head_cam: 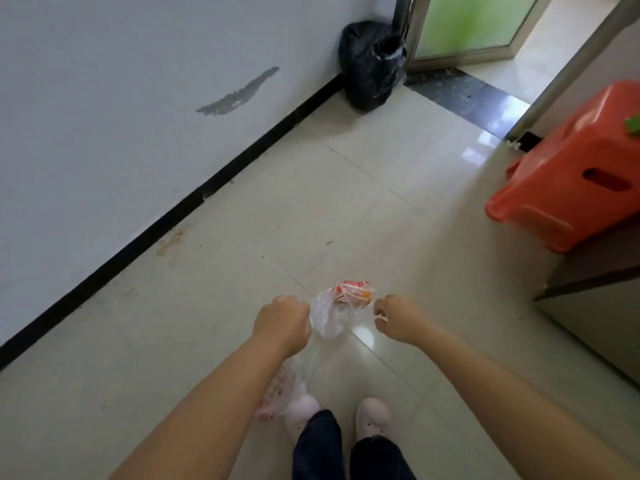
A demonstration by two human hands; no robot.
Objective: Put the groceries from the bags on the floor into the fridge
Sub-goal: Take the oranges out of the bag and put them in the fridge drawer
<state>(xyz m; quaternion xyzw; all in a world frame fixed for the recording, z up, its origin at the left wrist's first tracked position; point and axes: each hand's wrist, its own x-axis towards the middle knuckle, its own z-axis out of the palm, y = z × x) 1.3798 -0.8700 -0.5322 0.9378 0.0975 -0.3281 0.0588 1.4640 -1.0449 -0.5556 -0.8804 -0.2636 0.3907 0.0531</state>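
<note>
At the 6 o'clock side of the view, the left hand point(282, 322) is clenched on the neck of a clear plastic bag point(327, 315), whose red and orange contents bulge toward 12 o'clock from the fist. The right hand point(394, 318), at 3 o'clock of the bag, pinches a thin white strip in its fingers point(379, 315). A second bag point(278, 393) with red contents lies on the tiled floor point(311, 202) beside the pink shoes point(301, 412).
</note>
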